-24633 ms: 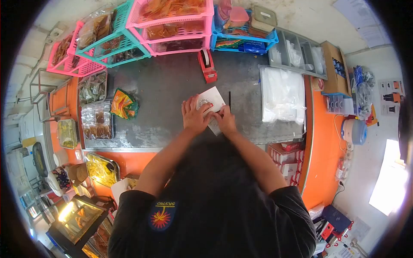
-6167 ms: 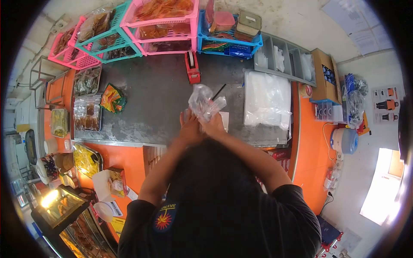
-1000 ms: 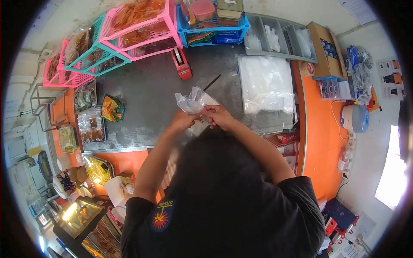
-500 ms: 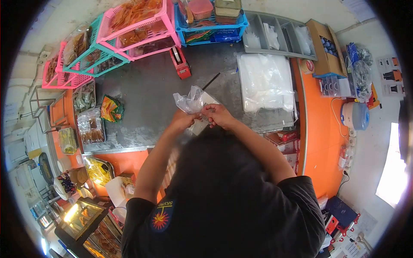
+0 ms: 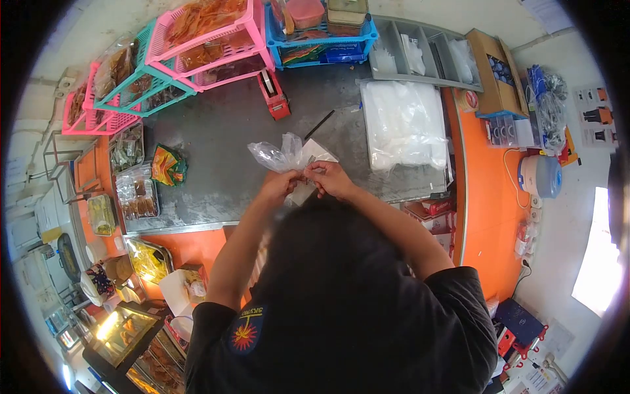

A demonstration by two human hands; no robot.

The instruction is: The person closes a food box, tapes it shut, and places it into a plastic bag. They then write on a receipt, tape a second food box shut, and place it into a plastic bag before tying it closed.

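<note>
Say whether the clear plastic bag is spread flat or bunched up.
Bunched up: the clear plastic bag crumples outward where the left hand and right hand pinch it.

Clear plastic bag (image 5: 275,155): thin, crinkled, see-thru. Neck bunched & pinched btwn left hand (image 5: 278,185) & right hand (image 5: 330,178), body puffs up-left. White paper packet (image 5: 319,151) right behind it, partly hidden.

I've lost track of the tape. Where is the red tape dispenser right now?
Head view: the red tape dispenser stands at the back of the grey counter, just below the pink basket rack and left of the stack of clear plastic sheets.
</note>
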